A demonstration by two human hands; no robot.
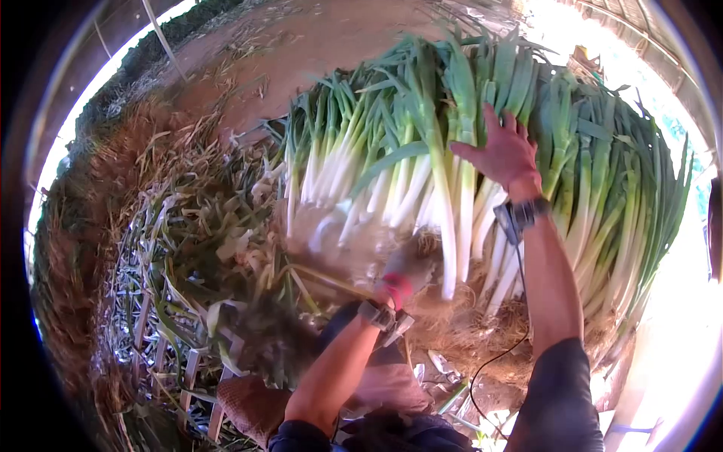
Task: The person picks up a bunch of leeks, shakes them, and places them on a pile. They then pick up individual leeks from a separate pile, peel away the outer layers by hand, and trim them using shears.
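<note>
My right hand lies over the green upper parts of the leeks, bare, with its fingers spread and the thumb pointing left. Lower down, my left hand is at the root ends of the pile, in a grey glove with a red cuff; motion smears its fingers. One long leek stands out between the two hands, its white stem reaching toward me. Each wrist wears a strapped device, and a cable hangs from the right one.
A broad heap of leek trimmings fills the left side, with slats of a crate or frame along its near edge. Brown roots and soil lie below the leeks. Bare ground stretches behind, and a pole stands at upper left.
</note>
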